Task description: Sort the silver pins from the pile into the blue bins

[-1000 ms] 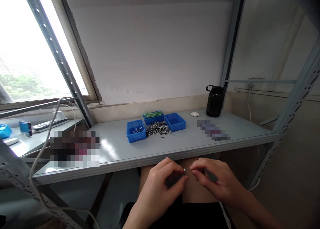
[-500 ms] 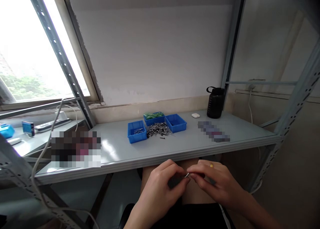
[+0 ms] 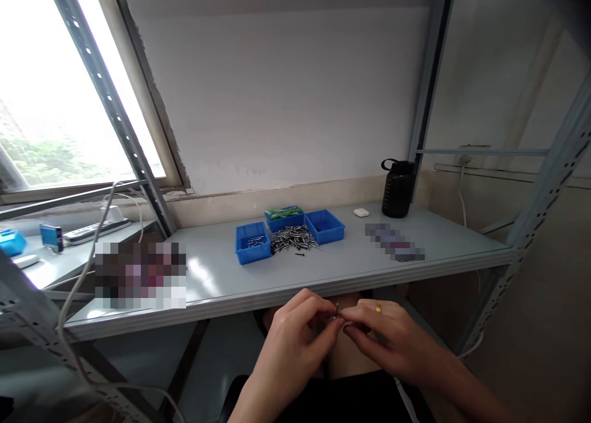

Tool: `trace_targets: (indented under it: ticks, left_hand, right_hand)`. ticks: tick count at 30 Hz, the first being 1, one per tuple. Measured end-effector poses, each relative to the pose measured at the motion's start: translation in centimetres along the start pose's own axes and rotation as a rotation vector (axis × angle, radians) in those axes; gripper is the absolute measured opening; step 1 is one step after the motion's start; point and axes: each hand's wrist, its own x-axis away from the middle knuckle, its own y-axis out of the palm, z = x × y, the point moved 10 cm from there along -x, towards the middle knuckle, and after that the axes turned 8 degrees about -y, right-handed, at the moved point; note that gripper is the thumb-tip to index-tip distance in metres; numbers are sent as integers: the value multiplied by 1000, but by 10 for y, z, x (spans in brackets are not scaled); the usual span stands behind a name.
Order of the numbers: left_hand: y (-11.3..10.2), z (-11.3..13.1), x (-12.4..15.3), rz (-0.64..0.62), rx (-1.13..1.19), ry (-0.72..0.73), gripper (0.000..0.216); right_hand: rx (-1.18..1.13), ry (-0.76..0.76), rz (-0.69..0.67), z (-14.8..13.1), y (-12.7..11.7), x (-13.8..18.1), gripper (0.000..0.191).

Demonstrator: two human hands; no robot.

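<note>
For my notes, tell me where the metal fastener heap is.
In the head view, the metal fastener heap lies centrally on the bench, between the left blue bin and right blue bin, in front of the rear blue bin.

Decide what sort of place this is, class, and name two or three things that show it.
Probably a small workshop or parts workstation: a metal-framed workbench beside a window, with blue bins around a loose pile of what look like screws.

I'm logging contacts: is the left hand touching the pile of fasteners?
Apart: the head view shows bare tabletop between the left hand and the pile of fasteners.
</note>
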Motion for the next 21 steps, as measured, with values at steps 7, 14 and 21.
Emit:
trace_targets:
  ticks: [7, 14, 21]
  left_hand:
    - [12, -4, 0, -108, -81, -40, 9]
    - [14, -5, 1, -127, -69, -49, 11]
    - [4, -8, -3, -50, -75, -62, 10]
  right_hand:
    - [75, 31, 122, 1, -17, 7, 24]
    - [86, -44, 61, -7, -12, 1, 27]
    - [144, 21, 58, 4, -10, 4, 28]
